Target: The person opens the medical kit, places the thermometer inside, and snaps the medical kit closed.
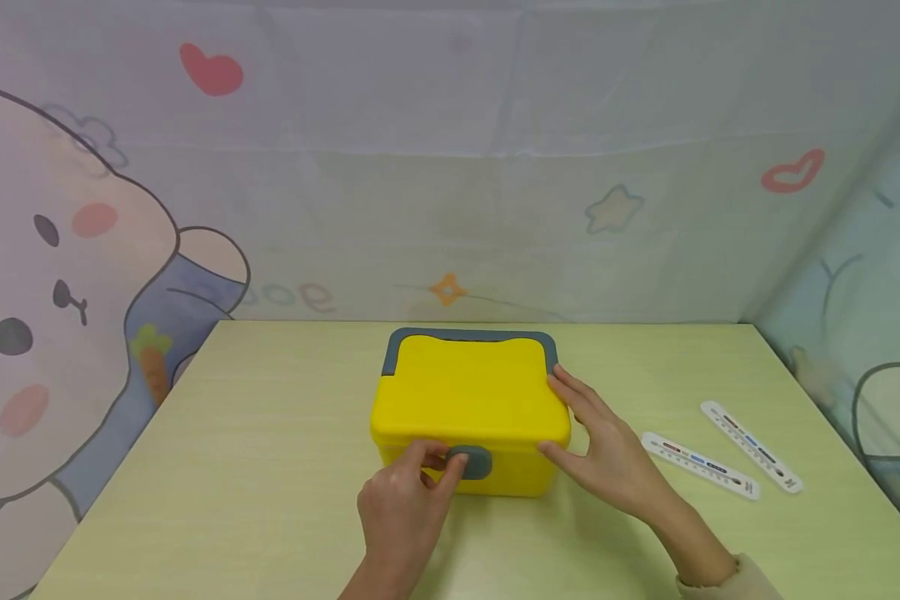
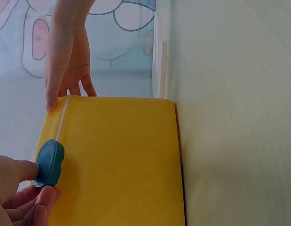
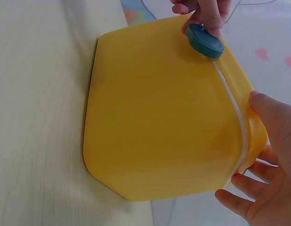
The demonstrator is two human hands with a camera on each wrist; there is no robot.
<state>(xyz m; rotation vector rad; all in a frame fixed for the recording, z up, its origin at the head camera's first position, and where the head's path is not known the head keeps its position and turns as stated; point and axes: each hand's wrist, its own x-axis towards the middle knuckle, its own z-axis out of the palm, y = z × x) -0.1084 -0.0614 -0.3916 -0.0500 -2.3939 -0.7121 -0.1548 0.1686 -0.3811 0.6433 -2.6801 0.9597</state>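
Observation:
A yellow lidded box (image 1: 476,392) with a grey-blue carry handle (image 1: 472,335) stands on the table, its lid down. My left hand (image 1: 405,500) pinches the grey-blue latch (image 1: 476,463) on the box's front. In the left wrist view, the thumb presses on the latch (image 2: 50,162) and curled fingers sit beside its lower edge. My right hand (image 1: 607,450) rests against the right front corner of the lid. Its thumb touches the lid's front edge and its extended fingers lie along the right side, as the right hand (image 3: 272,160) in its wrist view shows.
Two white thermometer-like strips lie at the right of the table (image 1: 270,467), one strip (image 1: 701,465) nearer the right forearm and another strip (image 1: 752,446) farther out. A printed cloth (image 1: 420,150) hangs behind the table's back edge.

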